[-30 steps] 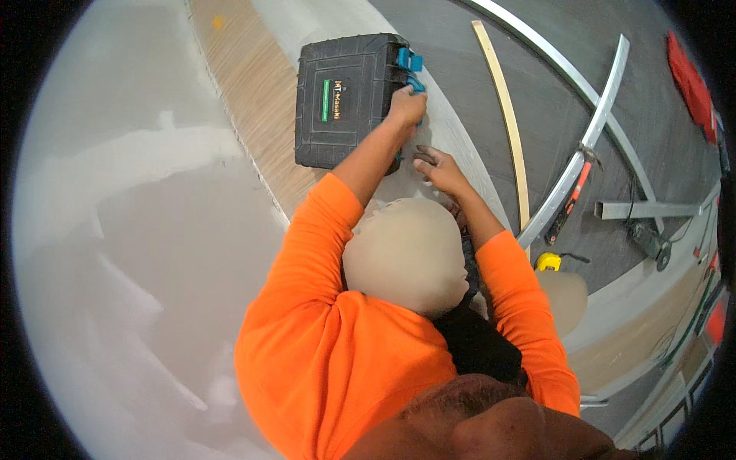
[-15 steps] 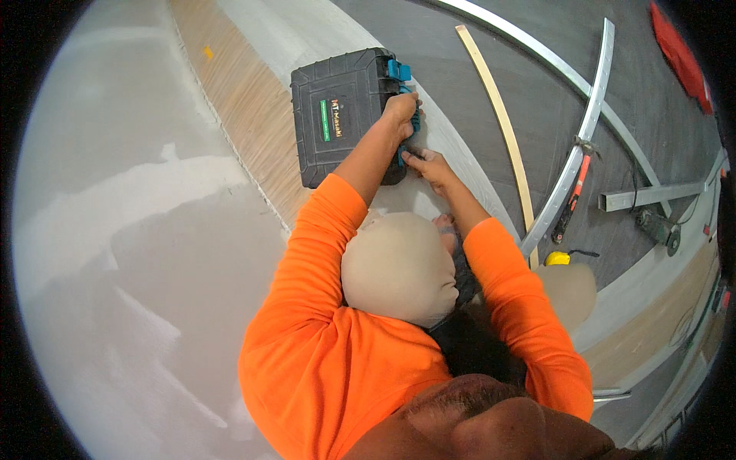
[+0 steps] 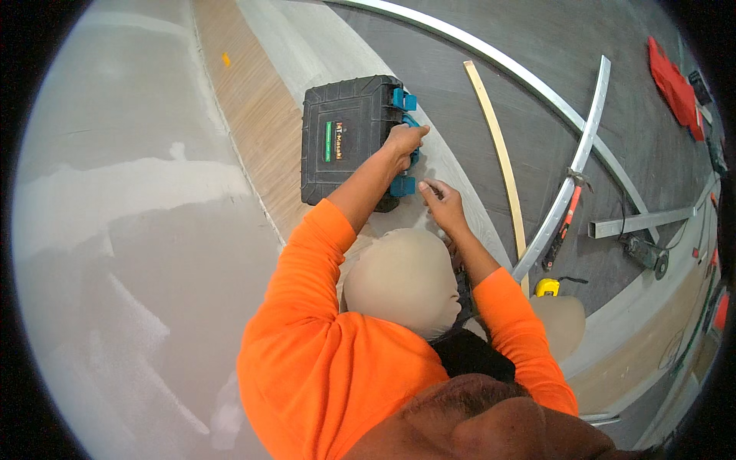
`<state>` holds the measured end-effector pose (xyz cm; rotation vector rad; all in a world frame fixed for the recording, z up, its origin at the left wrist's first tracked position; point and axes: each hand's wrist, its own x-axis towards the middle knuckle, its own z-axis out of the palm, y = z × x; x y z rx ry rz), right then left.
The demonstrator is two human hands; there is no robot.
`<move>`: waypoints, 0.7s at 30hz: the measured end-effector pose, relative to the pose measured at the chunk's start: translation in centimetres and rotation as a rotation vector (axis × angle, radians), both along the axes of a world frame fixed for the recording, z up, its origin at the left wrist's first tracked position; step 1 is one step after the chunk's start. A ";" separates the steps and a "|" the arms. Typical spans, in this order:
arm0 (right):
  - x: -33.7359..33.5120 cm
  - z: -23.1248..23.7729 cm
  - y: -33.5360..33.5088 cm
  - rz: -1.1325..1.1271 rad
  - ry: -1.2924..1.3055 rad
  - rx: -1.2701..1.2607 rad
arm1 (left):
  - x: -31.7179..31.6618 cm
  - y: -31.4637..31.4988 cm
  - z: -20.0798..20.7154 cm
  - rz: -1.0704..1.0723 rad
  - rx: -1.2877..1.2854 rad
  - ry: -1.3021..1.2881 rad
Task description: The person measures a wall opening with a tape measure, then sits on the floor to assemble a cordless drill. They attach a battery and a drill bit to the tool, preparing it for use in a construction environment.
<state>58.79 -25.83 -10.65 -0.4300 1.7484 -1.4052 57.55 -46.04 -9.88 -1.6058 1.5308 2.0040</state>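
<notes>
**Leaning in over a black hard case (image 3: 337,142)**

Bends low, reaching to the latch side of the case, which lies lid uppermost on a pale grey strip (image 3: 438,157) beside a wood-toned strip (image 3: 230,100). Rests the left hand (image 3: 405,146) at the blue handle (image 3: 411,120), between the upper blue latch (image 3: 404,100) and the lower blue latch (image 3: 402,186). Extends the left forefinger past the edge, with the remaining fingers bent down, mostly out of sight; cannot tell whether gripping the handle. Holds the right hand (image 3: 445,205) just beside the lower latch, with fingers half curled and only a slight opening between thumb and forefinger; cannot tell whether holding anything inside the curl.

Wears orange sleeves (image 3: 284,264), with a knee in pale trousers (image 3: 402,280) between the forearms. Has on the right, across dark flooring (image 3: 429,73), a wooden batten (image 3: 498,146), crossed metal channels (image 3: 571,165), an orange-handled hammer (image 3: 566,222), a yellow tape measure (image 3: 547,287) and an angle grinder (image 3: 648,257).
</notes>
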 end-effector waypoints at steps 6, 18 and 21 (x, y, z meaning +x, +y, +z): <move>-0.4 0.3 -2.0 0.070 -0.249 0.050 | -0.3 1.8 1.2 0.047 -0.058 -0.007; -1.3 -1.6 -3.5 -0.093 -0.263 0.053 | 5.2 1.0 8.8 -0.446 -1.529 0.080; -1.5 -1.0 -3.7 -0.052 -0.117 0.003 | 6.4 1.7 7.9 -0.530 -1.384 -0.292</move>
